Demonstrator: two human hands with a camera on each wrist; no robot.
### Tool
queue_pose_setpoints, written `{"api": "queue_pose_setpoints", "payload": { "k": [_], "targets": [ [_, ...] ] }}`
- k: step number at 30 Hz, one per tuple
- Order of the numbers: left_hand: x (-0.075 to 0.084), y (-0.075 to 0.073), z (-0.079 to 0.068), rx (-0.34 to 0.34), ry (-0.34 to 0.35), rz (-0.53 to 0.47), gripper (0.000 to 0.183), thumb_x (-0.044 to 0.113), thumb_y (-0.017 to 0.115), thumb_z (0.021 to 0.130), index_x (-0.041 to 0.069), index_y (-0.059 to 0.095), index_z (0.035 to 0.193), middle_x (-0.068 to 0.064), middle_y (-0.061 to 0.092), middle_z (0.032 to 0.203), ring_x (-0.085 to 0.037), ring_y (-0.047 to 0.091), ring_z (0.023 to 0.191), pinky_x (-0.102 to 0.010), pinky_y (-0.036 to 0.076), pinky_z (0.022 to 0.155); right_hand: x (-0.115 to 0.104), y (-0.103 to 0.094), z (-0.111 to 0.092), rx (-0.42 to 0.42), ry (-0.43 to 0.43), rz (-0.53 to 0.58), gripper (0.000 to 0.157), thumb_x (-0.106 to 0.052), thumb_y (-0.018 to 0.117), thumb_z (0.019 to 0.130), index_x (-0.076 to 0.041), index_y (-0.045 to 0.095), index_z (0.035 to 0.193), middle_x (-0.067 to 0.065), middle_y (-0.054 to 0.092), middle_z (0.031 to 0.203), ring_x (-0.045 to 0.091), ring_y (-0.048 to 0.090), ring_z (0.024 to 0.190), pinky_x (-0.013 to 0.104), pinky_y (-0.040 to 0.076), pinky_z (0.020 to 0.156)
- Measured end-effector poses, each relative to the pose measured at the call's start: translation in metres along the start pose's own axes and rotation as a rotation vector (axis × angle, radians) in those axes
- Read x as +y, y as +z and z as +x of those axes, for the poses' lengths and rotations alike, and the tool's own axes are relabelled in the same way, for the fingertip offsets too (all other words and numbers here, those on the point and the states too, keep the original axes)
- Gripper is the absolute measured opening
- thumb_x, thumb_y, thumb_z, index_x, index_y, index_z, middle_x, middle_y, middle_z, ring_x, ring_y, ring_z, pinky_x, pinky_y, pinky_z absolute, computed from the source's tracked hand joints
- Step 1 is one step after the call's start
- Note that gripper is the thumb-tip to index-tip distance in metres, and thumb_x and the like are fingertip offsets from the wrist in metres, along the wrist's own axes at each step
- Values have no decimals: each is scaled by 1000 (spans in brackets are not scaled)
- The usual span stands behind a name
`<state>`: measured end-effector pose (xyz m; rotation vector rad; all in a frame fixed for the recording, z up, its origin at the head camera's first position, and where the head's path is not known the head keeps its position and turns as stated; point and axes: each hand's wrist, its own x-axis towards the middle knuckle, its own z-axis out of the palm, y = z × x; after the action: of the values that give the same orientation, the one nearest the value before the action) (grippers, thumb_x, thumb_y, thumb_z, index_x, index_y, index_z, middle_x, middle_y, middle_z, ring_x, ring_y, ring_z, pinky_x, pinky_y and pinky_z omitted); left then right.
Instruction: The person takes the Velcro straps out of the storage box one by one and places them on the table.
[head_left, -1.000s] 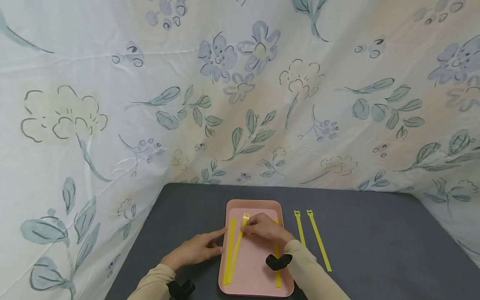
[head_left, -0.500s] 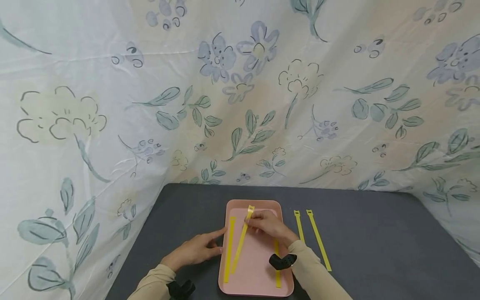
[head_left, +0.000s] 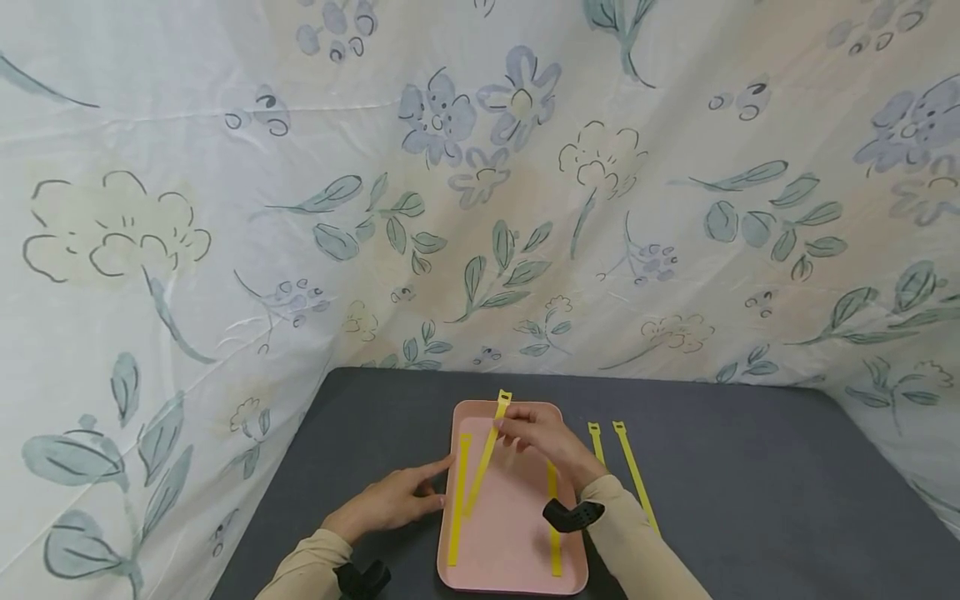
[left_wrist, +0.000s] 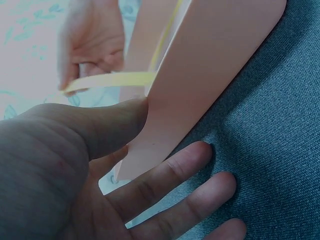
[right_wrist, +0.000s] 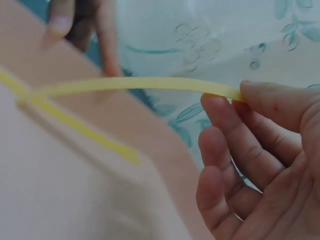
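1. A pink rectangular tray (head_left: 513, 558) with rounded corners is set lengthwise on a dark grey surface (head_left: 750, 467).
2. One yellow strip (head_left: 486, 461) is pinched between the thumb and fingers of the right hand (head_left: 546, 439), above the tray. Its slotted head is raised past the fingertips near the tray's far rim; its other end is slanted down toward the left. In the wrist views the strip is seen bowed; whether its lower tip is touching the tray cannot be told.
3. The tray's left side is touched by the left hand (head_left: 392, 497), its fingers extended and nothing gripped.
4. Inside the tray, a left-hand strip (head_left: 459, 500) is laid along the left side, and a right-hand strip (head_left: 556, 554), partly hidden by the right arm, along the right.
5. Two more slotted strips (head_left: 637, 475) are laid on the surface right of the tray, the nearer one partly covered by the arm.
6. The background is filled by pale floral cloth (head_left: 480, 208).
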<state>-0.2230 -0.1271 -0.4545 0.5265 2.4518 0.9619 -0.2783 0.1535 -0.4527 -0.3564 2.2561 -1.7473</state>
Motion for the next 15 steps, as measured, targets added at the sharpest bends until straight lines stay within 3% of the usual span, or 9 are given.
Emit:
{"api": "queue_pose_setpoints", "payload": {
  "k": [5,11,15],
  "targets": [
    [-1,0,0,-2,3,-1,66,32,68,98,23,40,157,0,62,87,-16,56,72,-33,43,60,-17,-6,-6,3,15,61,34,-41,70,96,-10,70,109,9,69,101,35,62,100,47,52,90],
    [-2,0,-1,-1,12,6,66,32,68,98,23,40,157,0,63,88,-16,57,71,-33,43,60,-40,-13,-10,38,-36,81,33,-38,70,96,-8,69,111,9,67,95,24,61,89,41,52,86],
    [-2,0,-2,8,20,8,66,32,68,98,22,40,157,1,64,88,-15,57,71,-33,43,61,-57,-18,-12,67,-39,88,34,-38,71,95,-9,69,112,6,67,94,27,61,93,38,51,86]
  ]
}}
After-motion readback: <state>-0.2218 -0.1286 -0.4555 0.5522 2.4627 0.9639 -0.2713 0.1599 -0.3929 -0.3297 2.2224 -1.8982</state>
